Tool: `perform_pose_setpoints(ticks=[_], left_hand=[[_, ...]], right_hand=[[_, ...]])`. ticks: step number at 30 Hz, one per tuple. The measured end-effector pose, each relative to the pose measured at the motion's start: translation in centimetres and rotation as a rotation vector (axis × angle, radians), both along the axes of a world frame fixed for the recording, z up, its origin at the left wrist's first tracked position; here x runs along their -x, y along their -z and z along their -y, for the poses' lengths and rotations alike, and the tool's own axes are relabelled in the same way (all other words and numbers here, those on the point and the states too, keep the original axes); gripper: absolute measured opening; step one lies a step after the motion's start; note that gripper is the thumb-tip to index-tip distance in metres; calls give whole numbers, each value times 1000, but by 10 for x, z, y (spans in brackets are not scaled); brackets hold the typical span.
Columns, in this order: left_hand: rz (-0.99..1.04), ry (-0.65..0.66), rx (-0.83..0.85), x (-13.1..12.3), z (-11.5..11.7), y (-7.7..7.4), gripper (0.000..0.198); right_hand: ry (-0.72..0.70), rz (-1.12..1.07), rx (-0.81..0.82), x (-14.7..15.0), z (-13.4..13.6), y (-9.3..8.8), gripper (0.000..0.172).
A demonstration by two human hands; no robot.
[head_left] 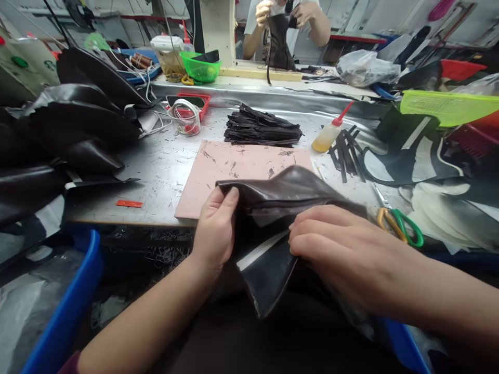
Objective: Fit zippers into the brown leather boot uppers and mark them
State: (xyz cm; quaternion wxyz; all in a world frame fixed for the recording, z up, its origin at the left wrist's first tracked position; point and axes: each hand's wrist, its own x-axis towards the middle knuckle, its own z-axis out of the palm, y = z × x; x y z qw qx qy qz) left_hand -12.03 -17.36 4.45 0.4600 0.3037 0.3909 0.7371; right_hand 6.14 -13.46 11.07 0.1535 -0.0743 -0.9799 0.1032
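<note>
A dark brown leather piece (pixel 300 187) with a black inner side and a pale strip is held up between my hands, over the front of a pink board (pixel 253 158). My left hand (pixel 218 223) pinches its left corner between thumb and fingers. Curled over the right part of the same piece, my right hand (pixel 331 239) grips it by a fold; its thumb is hidden. Behind the board lies a stack of dark strips (pixel 261 125). To the right are a glue bottle with a red nozzle (pixel 327 135) and scissors with green and orange handles (pixel 403 226).
Dark leather pieces (pixel 74 130) are heaped at the left. Blue bins (pixel 83 270) stand below the table's front edge. At the right are a yellow-green basket (pixel 448 108) and cut white pieces (pixel 440 210). Across the table a person (pixel 310 23) handles a dark piece.
</note>
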Motion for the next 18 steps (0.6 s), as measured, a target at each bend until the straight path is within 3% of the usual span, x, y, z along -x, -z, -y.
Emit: perform_pose_setpoints(ticks=[3, 7, 10, 14, 18], left_hand=[[13, -55, -90, 2, -14, 0, 17], [-186, 59, 268, 16, -27, 30, 29], [-337, 138, 437, 30, -28, 55, 29], [-478, 29, 497, 39, -17, 65, 26], [-1134, -44, 425, 38, -8, 63, 13]], right_hand=[[43, 86, -140, 7, -14, -2, 19], [123, 361, -217, 32, -36, 9, 15], [132, 563, -89, 56, -52, 15, 11], [130, 713, 124, 78, -69, 27, 9], [121, 780, 208, 80, -77, 49, 17]])
